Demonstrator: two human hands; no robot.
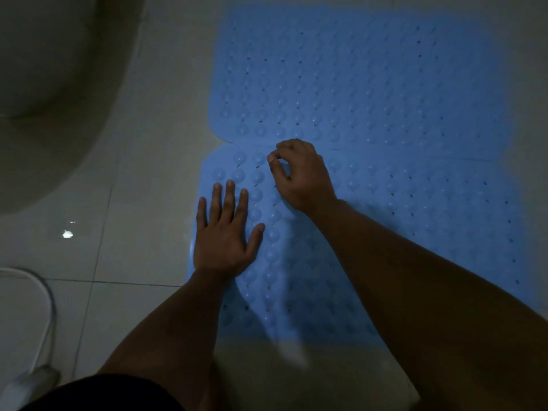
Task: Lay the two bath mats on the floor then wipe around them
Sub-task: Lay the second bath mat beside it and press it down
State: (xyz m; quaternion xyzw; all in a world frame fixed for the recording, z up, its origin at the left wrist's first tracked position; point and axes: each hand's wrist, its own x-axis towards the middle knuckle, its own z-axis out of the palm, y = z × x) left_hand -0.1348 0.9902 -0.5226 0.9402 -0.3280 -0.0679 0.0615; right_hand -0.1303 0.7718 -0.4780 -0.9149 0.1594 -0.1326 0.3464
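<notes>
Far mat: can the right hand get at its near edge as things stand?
Probably yes. The right hand, fingers curled, already sits at the seam where the far mat meets the near mat; nothing lies between. The left hand presses flat, well aside.

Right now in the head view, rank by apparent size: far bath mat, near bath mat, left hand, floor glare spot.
1-2. far bath mat and near bath mat: alike, arms hide part of the near one.
3. left hand.
4. floor glare spot.

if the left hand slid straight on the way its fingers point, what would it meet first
The left hand lies flat on the near mat, fingers pointing up the picture. Sliding on, it would likely cross the suction bumps, then meet the seam with the far mat. The right hand sits just to the side.
</notes>
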